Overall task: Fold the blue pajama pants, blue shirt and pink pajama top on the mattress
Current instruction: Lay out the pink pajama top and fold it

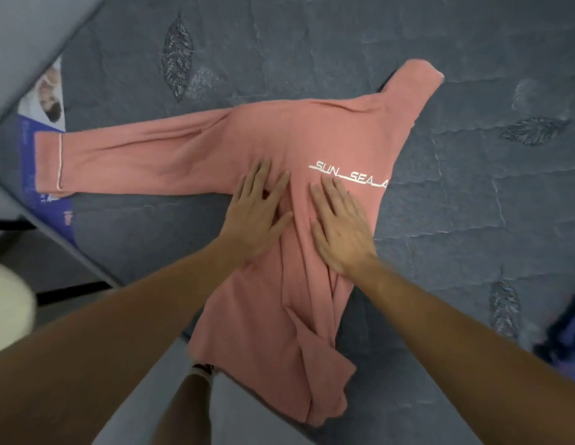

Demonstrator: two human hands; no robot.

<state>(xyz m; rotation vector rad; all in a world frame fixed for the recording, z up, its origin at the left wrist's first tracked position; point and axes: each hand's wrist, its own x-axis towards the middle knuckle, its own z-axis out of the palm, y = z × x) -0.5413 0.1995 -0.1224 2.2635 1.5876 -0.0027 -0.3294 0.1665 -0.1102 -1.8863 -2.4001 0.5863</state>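
The pink pajama top lies spread on the dark grey mattress, back up, with white lettering near its right side. One sleeve stretches out to the left, its cuff with white piping over the mattress label. The other sleeve is bent upward at the top right. The lower hem hangs over the mattress's near edge. My left hand presses flat on the middle of the top, fingers spread. My right hand presses flat beside it, just below the lettering. A ridge of cloth runs between the two hands.
A printed label sits at the mattress's left edge. Something blue lies at the right edge of view, blurred. A pale rounded object is at the lower left, off the mattress. A leg and foot stand below.
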